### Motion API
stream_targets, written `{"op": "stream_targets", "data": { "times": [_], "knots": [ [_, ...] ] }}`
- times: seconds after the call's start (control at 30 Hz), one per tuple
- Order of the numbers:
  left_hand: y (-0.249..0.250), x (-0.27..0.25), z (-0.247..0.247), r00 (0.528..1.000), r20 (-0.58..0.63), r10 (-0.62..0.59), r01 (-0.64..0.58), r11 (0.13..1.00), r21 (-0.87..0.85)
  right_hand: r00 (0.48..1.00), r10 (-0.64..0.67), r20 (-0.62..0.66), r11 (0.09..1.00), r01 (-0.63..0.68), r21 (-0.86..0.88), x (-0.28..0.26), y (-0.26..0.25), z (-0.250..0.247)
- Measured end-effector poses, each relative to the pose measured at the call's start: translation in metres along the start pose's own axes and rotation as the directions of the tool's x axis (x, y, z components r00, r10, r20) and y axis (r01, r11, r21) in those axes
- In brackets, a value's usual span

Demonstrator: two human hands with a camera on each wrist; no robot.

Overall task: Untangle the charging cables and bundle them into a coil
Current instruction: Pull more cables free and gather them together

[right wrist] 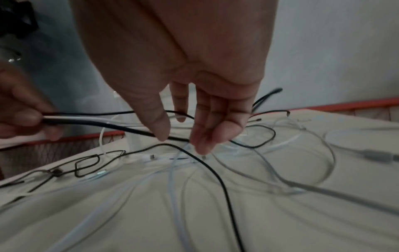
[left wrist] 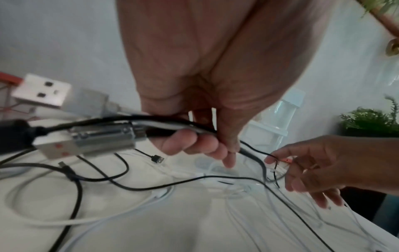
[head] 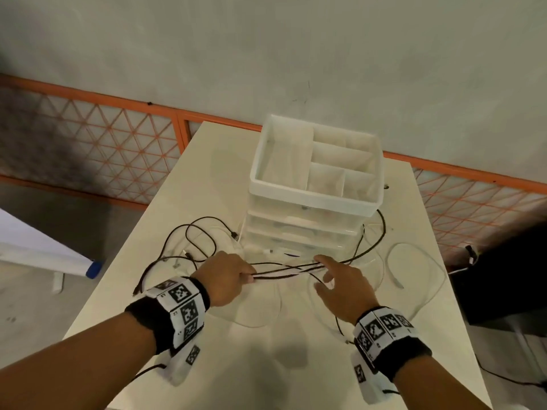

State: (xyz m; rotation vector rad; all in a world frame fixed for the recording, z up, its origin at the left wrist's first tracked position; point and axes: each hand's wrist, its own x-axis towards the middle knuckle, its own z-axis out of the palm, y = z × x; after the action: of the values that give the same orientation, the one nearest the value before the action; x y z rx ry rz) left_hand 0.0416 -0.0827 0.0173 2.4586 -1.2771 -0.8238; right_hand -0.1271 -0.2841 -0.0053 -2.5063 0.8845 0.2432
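**Strands Pulled Taut Between Two Hands**

The charging cables (head: 284,270) are the whole story here: a mixed bunch of black and white leads sprawled across the white worktop (head: 225,365), with several strands gathered and stretched in a line running left to right, raised just off the surface. The loose remainder loops outward, black curls (head: 189,241) on the left, a pale loop (head: 414,273) on the right, and more trailing round the base of the clear drawer organiser (head: 313,184) standing just behind.

The left hand (head: 225,279) has the bunch. Its fingers (left wrist: 190,141) curl round a fistful of cable, and the wrist view shows USB plugs (left wrist: 86,141) sticking out behind the fist, so it seems to be gripping close to the plug ends. That is the anchor.

Now the right hand (head: 343,288): its fingers (right wrist: 207,134) are spread and pointing down, with the thumb tip meeting the thick black strand and the fingertips just beyond it. Whether it is actually nipping a strand or only brushing it is hard to call through the blur; it looks like a light touch, not a grip.

So the taut run lies straight across, from the left fist toward the right fingertips, and the right hand is the nearer one to the free length. My read is that the sorting is well under way but the coiling has not begun, and the next move rests with that right hand sliding outward along the line.
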Motion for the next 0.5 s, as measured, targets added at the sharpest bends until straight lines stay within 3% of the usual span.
{"op": "stream_targets", "data": {
  "times": [0.1, 0.2, 0.27, 0.33, 0.4, 0.5],
  "knots": [
    [0.000, 0.005, -0.004, 0.989, -0.142, -0.049, 0.035, 0.994, -0.102, 0.988, -0.008, -0.155, 0.994, 0.025, 0.110, -0.003, -0.003, 0.012],
    [0.005, 0.008, -0.017, 0.965, -0.259, -0.043, -0.014, 0.977, -0.214, 0.952, -0.052, -0.302, 0.980, 0.106, 0.166, -0.004, -0.007, 0.023],
    [0.010, 0.009, -0.029, 0.953, -0.302, -0.031, -0.062, 0.953, -0.296, 0.964, -0.093, -0.249, 0.989, 0.118, 0.087, -0.004, -0.009, 0.028],
    [0.018, 0.010, -0.039, 0.958, -0.286, -0.025, -0.082, 0.930, -0.358, 0.989, -0.093, -0.115, 0.996, 0.093, -0.003, -0.001, -0.013, 0.033],
    [0.027, 0.012, -0.045, 0.965, -0.259, -0.030, -0.082, 0.908, -0.411, 1.000, -0.009, 0.004, 0.999, 0.009, -0.050, 0.004, -0.019, 0.036],
    [0.035, 0.015, -0.050, 0.966, -0.257, -0.027, -0.088, 0.902, -0.423, 0.994, 0.096, 0.059, 0.988, -0.087, -0.128, 0.012, -0.027, 0.036]
  ]
}}
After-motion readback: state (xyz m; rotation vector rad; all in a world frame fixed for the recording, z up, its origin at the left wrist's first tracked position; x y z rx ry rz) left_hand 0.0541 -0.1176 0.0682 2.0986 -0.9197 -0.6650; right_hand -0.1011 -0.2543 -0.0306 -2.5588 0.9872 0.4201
